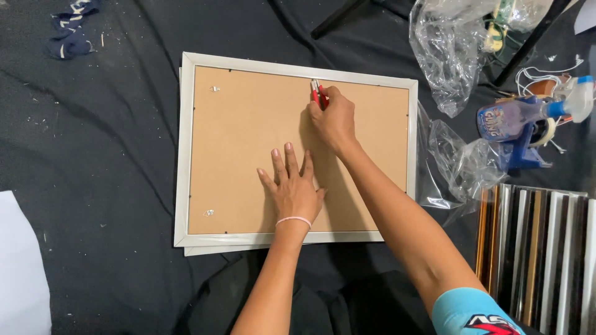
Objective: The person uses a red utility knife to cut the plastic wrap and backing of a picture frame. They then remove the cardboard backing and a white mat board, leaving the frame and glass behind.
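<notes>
The black cloth [105, 155] covers the whole work surface, and on it lies the white picture frame [298, 67] face down, its brown backing board [248, 136] turned up. Under the frame's near edge a second pale sheet pokes out a little, so the frame may not sit quite flat, and I'd guess it could rock or slide if pushed unevenly.

The left hand [293, 189] rests flat on the backing board, fingers spread, palm pressing down just inside the frame's near rail. The right hand [335, 118] is beyond those fingers, up by the far rail, closed around a small red-handled tool [318, 95] whose metal tip touches the board right at the frame's inner edge. The fingers wrap the handle; whether the tool's jaws grip anything I cannot tell.

The risks as I see them: the tip slipping off and gouging the soft board or scratching the white rail; the frame skating on the cloth if the flat hand eases off; too much force at that edge cracking whatever glazing lies beneath. The left fingertips lie in line with the tool, so a slip towards the body could catch them.

Two small metal hangers [215, 89] sit well left of both hands. To the right of the right hand, well apart, are crumpled clear plastic bags [459, 167] and a spray bottle [521, 115].
</notes>
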